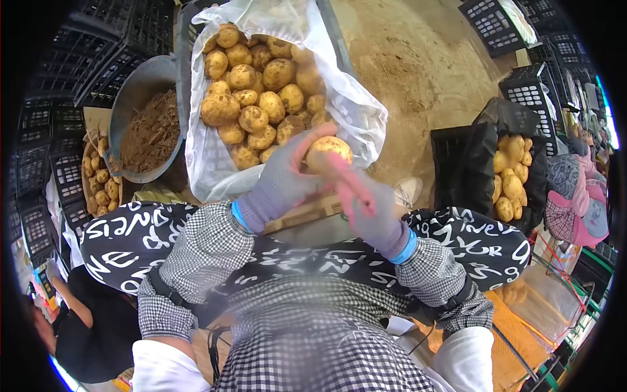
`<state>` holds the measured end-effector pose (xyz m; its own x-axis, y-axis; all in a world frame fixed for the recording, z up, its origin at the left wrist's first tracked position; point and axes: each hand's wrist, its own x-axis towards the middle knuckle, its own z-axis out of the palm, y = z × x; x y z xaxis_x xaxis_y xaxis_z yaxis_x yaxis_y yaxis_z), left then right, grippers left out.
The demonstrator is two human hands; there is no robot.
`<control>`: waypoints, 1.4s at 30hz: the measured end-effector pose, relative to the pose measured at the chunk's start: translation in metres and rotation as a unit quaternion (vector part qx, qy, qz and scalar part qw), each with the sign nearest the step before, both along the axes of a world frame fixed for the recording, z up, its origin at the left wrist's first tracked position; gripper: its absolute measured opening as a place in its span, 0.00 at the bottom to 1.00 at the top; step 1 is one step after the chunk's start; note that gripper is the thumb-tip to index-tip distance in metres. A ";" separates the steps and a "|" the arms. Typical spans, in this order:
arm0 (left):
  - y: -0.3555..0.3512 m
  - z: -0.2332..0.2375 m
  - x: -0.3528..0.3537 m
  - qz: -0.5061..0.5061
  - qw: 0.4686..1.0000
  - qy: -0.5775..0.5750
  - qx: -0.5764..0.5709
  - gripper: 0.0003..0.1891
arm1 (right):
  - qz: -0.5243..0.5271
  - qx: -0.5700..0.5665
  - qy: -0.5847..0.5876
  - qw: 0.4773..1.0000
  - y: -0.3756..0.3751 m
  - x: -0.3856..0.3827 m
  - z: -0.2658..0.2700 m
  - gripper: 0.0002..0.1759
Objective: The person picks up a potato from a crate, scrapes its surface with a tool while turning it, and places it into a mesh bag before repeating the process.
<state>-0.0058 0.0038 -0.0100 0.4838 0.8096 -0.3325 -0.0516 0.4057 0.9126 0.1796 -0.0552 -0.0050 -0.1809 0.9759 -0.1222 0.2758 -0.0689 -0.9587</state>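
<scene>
Both my hands wear grey gloves with pink fingers. My left hand (281, 183) and my right hand (366, 206) together hold one yellow potato (330, 149) just in front of my lap. The potato is at the near edge of a white plastic-lined crate (215, 163) heaped with several yellow potatoes (258, 85). My forearms are in checked sleeves with blue cuffs, over a black apron with white lettering.
A metal bowl of brown soil (147, 127) stands left of the crate, beside a small basket of potatoes (101, 179). A black crate of potatoes (509, 179) sits at right. Stacked black crates (65, 78) line the left and far right. Another person (578, 196) sits at right.
</scene>
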 end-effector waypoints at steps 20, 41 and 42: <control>0.087 -0.133 -0.082 -0.211 0.680 0.630 0.311 0.25 | -0.439 0.185 0.269 0.838 0.023 0.251 0.018 0.21; 0.001 0.011 -0.004 0.017 0.970 0.158 0.184 0.22 | 0.052 -0.190 0.306 0.931 0.024 0.011 0.031 0.59; 0.000 0.011 -0.005 0.018 0.968 0.167 0.187 0.22 | 0.062 -0.203 0.331 0.920 0.025 0.006 0.034 0.59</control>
<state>-0.0106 0.0038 0.0012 0.3689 0.9181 -0.1451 0.2630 0.0466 0.9637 0.1857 -0.0302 0.0292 -0.4528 0.8411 -0.2958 -0.3287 -0.4659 -0.8216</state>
